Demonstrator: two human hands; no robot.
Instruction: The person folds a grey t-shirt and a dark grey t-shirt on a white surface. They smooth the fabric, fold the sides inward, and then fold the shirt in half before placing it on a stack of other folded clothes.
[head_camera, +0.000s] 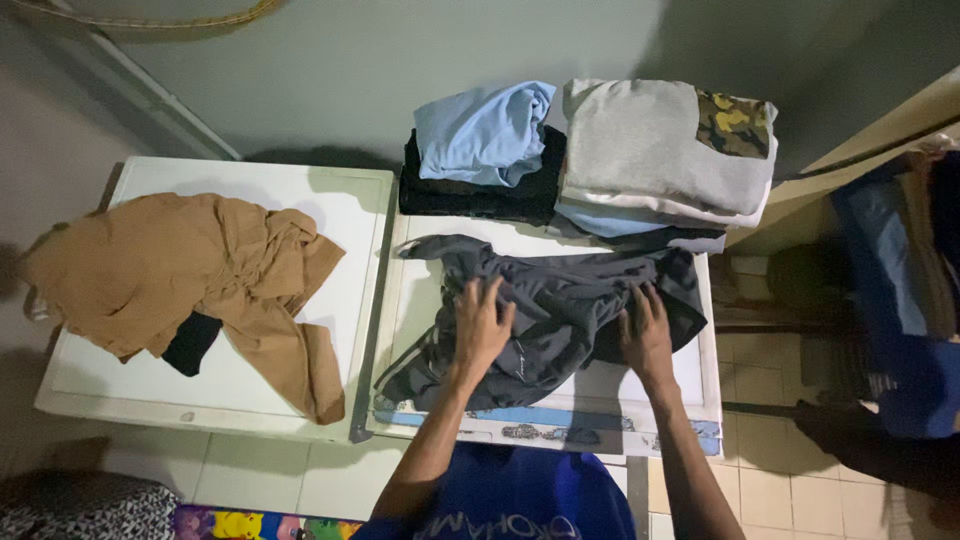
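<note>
Two white tabletops sit side by side against a grey wall, and all the action is on the right-hand table (700, 350), where a dark grey garment (560, 310) lies crumpled and spread, its long axis running left to right across the surface, from a bunched end at the near-left edge up to a rumpled edge at the far right. Both hands are down on it: the left hand (482, 325) rests palm-down on the left half, fingers spread wide and flat, pressing rather than pinching, with no fold of cloth visibly taken up; the right hand (647, 335) lies on the right half, fingers extended and close together, also flat on the fabric (whether the fingertips have caught an edge underneath cannot be told from here). So the cloth runs crosswise under both palms, the bulk of it lying between and beyond the fingertips, toward the wall. Neither hand is clearly nearer; each covers its own side. Just behind the garment stand the folded piles: a light blue shirt (485, 130) atop a black stack (480, 195), and beside it a grey folded top with a camouflage patch (660, 150). Over on the left table (340, 200) a tan garment (190, 275) sprawls unfolded, well apart from both hands.
</note>
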